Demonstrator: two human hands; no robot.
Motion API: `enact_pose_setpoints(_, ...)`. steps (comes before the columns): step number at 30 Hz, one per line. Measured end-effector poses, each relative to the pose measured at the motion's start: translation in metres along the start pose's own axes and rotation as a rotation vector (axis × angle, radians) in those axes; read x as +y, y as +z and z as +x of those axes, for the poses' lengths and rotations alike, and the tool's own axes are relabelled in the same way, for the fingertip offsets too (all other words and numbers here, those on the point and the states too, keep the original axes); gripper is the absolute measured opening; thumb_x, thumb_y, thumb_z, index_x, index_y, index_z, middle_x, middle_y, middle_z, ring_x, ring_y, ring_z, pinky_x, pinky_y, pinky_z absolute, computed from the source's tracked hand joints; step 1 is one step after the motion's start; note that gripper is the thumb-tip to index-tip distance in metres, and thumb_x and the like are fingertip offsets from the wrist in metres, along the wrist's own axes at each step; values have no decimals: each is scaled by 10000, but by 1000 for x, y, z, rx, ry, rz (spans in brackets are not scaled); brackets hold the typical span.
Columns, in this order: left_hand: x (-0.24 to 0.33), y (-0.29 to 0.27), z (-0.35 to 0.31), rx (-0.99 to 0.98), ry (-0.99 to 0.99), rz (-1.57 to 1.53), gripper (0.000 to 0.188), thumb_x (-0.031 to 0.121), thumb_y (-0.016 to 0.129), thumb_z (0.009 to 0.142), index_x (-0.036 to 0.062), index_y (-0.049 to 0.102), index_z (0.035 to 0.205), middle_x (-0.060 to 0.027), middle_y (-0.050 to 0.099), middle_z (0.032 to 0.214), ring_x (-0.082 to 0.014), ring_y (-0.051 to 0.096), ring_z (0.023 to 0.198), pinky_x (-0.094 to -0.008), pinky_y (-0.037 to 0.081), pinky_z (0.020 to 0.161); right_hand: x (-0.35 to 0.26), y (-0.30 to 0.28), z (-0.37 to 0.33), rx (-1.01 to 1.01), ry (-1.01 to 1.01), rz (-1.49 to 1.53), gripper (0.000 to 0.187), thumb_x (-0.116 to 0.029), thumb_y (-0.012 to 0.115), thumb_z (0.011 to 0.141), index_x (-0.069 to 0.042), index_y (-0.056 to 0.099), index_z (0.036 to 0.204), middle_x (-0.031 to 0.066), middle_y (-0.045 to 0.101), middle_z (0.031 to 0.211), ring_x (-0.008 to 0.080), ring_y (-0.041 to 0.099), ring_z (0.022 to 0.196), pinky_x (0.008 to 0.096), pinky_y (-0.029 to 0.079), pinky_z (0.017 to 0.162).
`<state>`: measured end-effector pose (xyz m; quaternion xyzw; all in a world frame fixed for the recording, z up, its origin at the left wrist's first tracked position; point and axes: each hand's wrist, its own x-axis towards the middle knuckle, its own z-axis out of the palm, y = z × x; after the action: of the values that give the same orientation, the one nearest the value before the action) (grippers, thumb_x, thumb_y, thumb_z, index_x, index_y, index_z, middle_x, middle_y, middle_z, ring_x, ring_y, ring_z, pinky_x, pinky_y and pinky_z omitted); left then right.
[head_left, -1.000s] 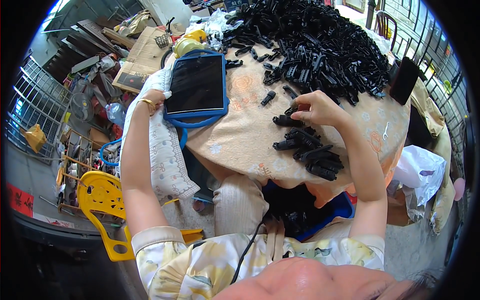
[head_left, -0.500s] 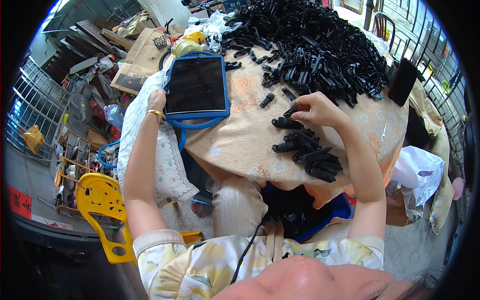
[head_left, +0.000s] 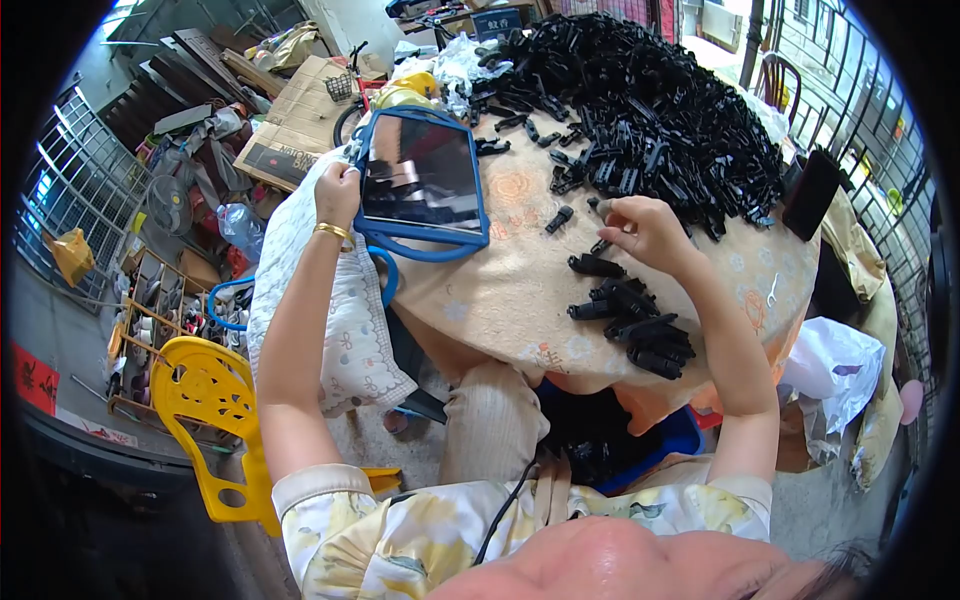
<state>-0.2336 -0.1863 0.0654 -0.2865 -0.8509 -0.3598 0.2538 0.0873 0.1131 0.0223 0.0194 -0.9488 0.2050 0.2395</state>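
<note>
My left hand (head_left: 338,193) is closed on the left edge of a tablet (head_left: 424,172) in a blue case with a handle, tilted up at the table's left side. My right hand (head_left: 640,230) hovers over the table with thumb and forefinger apart. Its forefinger is at a small black plastic part (head_left: 597,204); whether they touch I cannot tell. Another black piece lies under the thumb. Nearer me is a row of black plastic clips (head_left: 625,300). A lone black clip (head_left: 559,219) lies left of the right hand.
A large heap of black plastic parts (head_left: 650,110) covers the table's far side. A dark phone-like slab (head_left: 812,195) stands at the right edge. A white quilted cushion (head_left: 345,350) lies beside my left arm. Below are a blue bin (head_left: 685,435) and a yellow chair (head_left: 205,385).
My right hand has moved farther from me, off the row of clips, and its fingers have parted. The tablet has tilted a little, with new reflections on its screen. The whole view has shifted.
</note>
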Motion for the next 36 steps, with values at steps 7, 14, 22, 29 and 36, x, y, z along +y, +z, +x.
enact_pose_setpoints(7,17,-12,9,-68,21,82,212,200,570,728,0,596,797,-193,614,729,-335,603,714,-381,466,664,-121,26,68,-93,-312,-80,412,-249,674,742,-45,554,1080,105,589,948,276,571,922,352,475,774)
enact_pose_setpoints(14,30,-1,25,-282,-147,331,460,220,558,753,-55,447,1105,-280,592,980,-389,587,920,-416,455,822,-165,111,107,12,-418,-404,352,-261,643,729,-15,540,958,75,560,830,193,591,766,260,489,603)
enact_pose_setpoints(22,2,-2,26,-492,-127,453,255,240,601,713,12,675,798,-213,634,884,-336,612,876,-372,477,801,-166,140,105,116,-482,-391,188,-114,556,742,-9,552,898,85,544,774,180,613,629,256,494,514)
enact_pose_setpoints(29,-34,18,20,-227,-680,-288,267,193,487,731,-35,607,663,-124,554,579,-228,550,496,-371,408,451,-164,128,104,51,-398,-211,219,-79,544,742,22,546,936,161,540,876,238,620,674,285,509,567)
enact_pose_setpoints(36,-2,0,5,-386,-298,-2,235,235,554,742,13,603,683,-73,600,595,-173,557,500,-332,415,476,-154,132,100,-37,-440,-217,345,-76,544,738,36,547,1065,183,526,1124,250,632,776,321,513,638)
